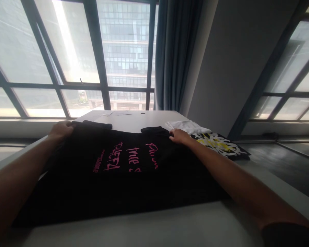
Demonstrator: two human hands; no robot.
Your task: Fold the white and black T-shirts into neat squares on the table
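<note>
A black T-shirt (128,192) with pink hand-drawn lettering is spread across the white table (154,118), its lettering turned sideways to me. At its far left corner my left hand (62,129) is closed on the fabric. My right hand (179,136) pinches the shirt's far edge on the right, its fingers closed over the cloth. Between my hands the far edge runs fairly straight, with dark folded parts of the shirt showing just beyond it. Part of the lettering is cut off by a fold in the cloth.
Right of the shirt lie a white folded cloth (187,127) and a black garment with a white and yellow print (218,145). Thin papers (115,113) rest at the table's far end. Beyond stand large windows (126,44), a blue-grey curtain (171,58) and a grey pillar (229,61).
</note>
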